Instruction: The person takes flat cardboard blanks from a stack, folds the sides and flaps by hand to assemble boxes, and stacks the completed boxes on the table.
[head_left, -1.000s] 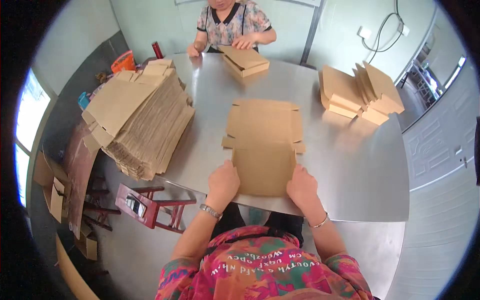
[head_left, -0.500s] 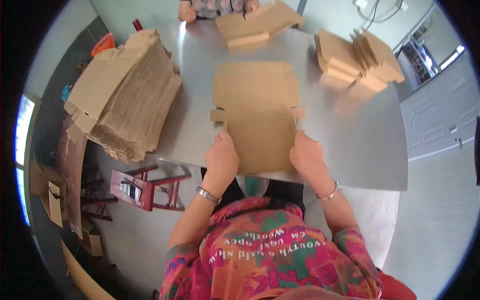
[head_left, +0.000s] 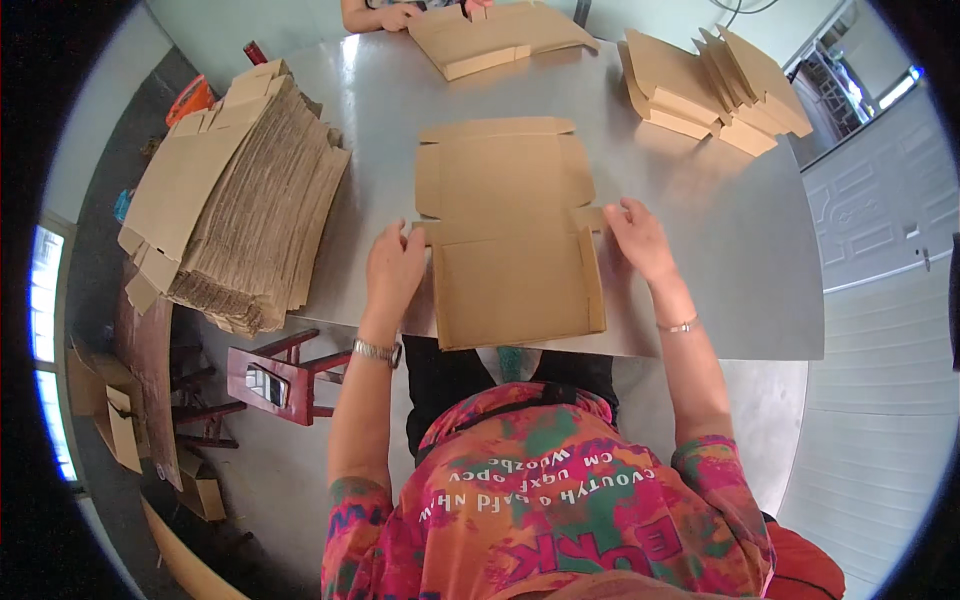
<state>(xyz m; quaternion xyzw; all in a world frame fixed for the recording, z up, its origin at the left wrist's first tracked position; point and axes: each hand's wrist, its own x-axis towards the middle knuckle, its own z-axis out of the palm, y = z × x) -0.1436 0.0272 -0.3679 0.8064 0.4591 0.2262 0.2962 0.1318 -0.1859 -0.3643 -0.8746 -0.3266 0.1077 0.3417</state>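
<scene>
A flat die-cut cardboard box blank (head_left: 505,225) lies on the grey metal table (head_left: 720,240) in front of me, its near end hanging a little over the table edge. My left hand (head_left: 395,268) presses on the blank's left side flap, fingers bent over it. My right hand (head_left: 638,238) rests on the right side flap by the small tab. Both hands touch the blank at its middle fold line.
A tall stack of flat cardboard blanks (head_left: 235,195) sits on the table's left. Folded boxes (head_left: 715,85) pile at the far right. Across the table another person's hands (head_left: 400,14) work on a box (head_left: 495,35). A red stool (head_left: 275,375) stands below left.
My hands slid from the blank's near corners up along its sides to the middle flaps. The view dropped closer over the table.
</scene>
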